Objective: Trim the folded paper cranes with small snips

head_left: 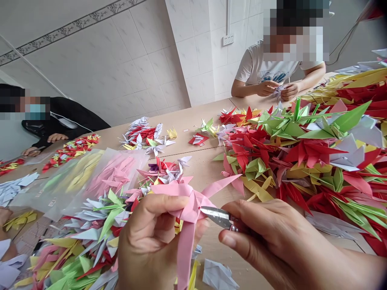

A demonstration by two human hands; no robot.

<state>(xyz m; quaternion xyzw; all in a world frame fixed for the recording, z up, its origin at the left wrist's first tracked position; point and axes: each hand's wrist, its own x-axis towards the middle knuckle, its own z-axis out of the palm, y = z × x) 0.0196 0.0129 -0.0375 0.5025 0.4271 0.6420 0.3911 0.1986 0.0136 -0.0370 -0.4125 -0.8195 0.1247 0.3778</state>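
My left hand [154, 237] pinches a folded pink paper piece [189, 203] with long pointed arms, thumb on top and fingers beneath. Between the thumb and fingers of my right hand [272, 233] is a pair of small scissors [217, 216], their handles hidden in the grip. The metal tip touches the centre of the pink paper, at a small red spot. Below, partly behind the pink strip, lies some yellow paper [192, 276], with a white paper piece [219, 276] on the table [208, 161] beside it.
A big heap of red, green, yellow and white folded paper [302, 157] covers the right. More folded pieces [99, 237] pile up at left, near plastic bags [113, 169] of sorted paper. A person [278, 76] works opposite; another person [60, 125] sits at left.
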